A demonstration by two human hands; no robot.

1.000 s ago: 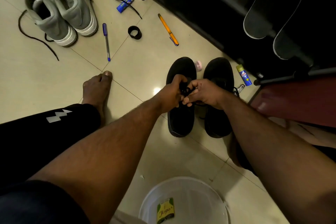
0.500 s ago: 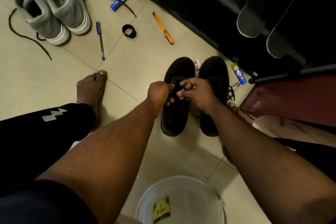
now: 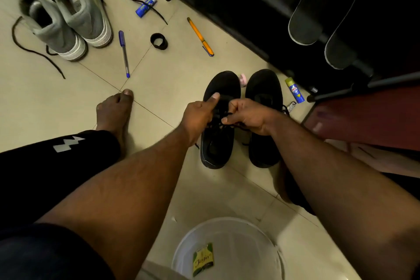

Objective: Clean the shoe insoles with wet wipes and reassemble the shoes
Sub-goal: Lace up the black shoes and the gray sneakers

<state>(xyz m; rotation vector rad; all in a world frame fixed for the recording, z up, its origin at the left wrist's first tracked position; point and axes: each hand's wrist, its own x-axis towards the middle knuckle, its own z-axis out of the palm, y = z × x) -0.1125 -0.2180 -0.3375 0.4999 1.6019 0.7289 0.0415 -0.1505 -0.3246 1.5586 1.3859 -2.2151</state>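
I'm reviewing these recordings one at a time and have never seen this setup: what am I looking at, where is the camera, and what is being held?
There is no machine here. A person wears a camera on the head, looking down at their own arms. The left hand and right hand both pinch the black laces over the left black shoe; its partner, the right black shoe, stands beside it. On the tiled floor lie a pair of grey sneakers with loose laces, a blue pen, an orange pen, a black band and small tubes. A white bucket sits at the bottom edge. Insoles lean on the dark rack at upper right.
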